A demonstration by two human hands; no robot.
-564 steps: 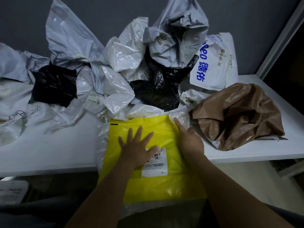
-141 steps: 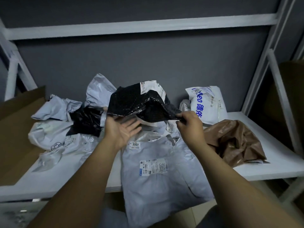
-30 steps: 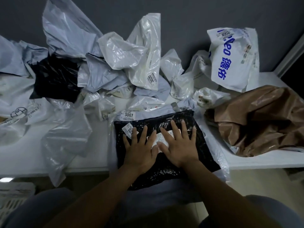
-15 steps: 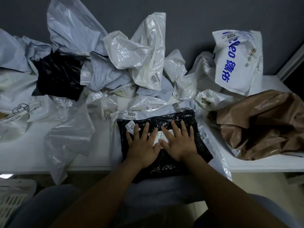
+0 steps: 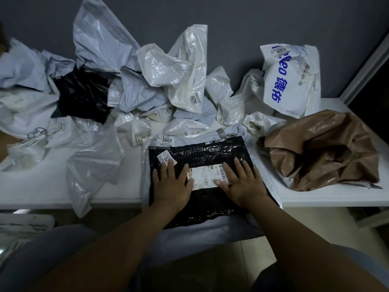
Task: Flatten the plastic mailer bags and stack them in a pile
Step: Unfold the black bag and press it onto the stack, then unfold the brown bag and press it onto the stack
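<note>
A black bubble mailer (image 5: 202,153) with a white shipping label lies flat on top of the pile at the table's front edge. Under it shows a grey mailer (image 5: 189,237) marked 3007, hanging over the edge. My left hand (image 5: 171,185) presses flat on the black mailer's left half, fingers straight. Spread on its right half lies my right hand (image 5: 242,182), partly covering the label. Crumpled white and grey mailers (image 5: 179,74) are heaped behind the pile.
A crumpled brown bag (image 5: 324,150) sits to the right on the white table (image 5: 35,186). A white bag with blue lettering (image 5: 288,79) leans on the grey wall. Another black bag (image 5: 82,95) lies at left. A limp clear bag (image 5: 92,167) hangs over the front edge.
My hands, side by side at the black mailer's middle a second ago, have slid apart to its left and right halves, uncovering the label. Earlier I laid this mailer onto the grey one.
</note>
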